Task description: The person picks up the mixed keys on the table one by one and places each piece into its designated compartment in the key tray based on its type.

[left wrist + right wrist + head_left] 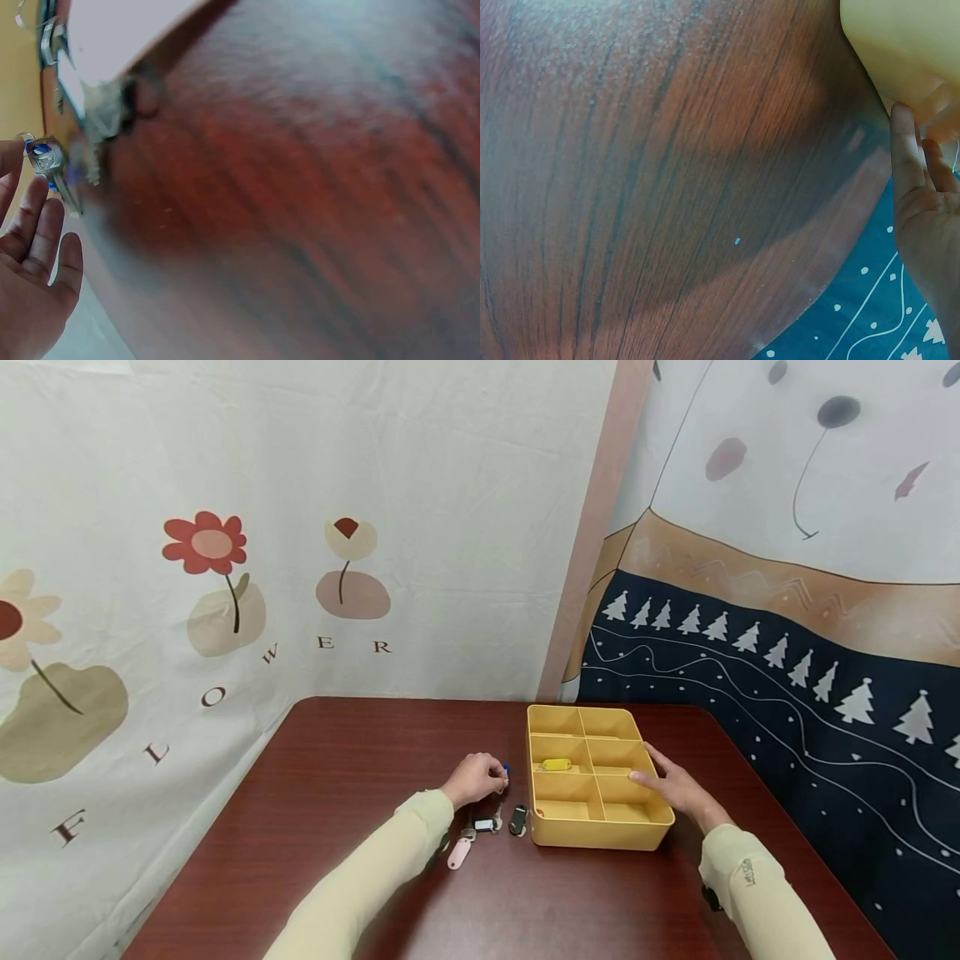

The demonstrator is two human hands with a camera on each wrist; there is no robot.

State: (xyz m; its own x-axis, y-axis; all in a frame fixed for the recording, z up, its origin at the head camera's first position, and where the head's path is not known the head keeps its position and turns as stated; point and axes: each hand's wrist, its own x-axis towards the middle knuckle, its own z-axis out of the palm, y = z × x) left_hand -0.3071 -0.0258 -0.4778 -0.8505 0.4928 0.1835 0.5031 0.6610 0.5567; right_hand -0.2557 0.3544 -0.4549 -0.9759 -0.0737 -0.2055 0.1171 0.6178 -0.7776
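Note:
My left hand (pixel 476 778) pinches a key (pixel 49 161) with a blue tag (pixel 506 769) by its ring, above the table just left of a yellow divided box (pixel 600 837). In the left wrist view, the key hangs by the fingertips. The right hand (pixel 678 787) holds the box's right wall, thumb over the rim and fingers along the outside. Inside the box, a yellow key tag (pixel 556 765) lies in the middle left compartment. Near the left hand are a pink key tag (pixel 459 853), a black-and-white tag (pixel 485 825) and a black tag (pixel 517 819), with keys partly visible.
Everything stands on a dark red-brown wooden table (pixel 352 760). A small reddish bit (pixel 539 812) shows in the box's front left compartment. Printed cloth hangings (pixel 465 527) close off the back and the right side.

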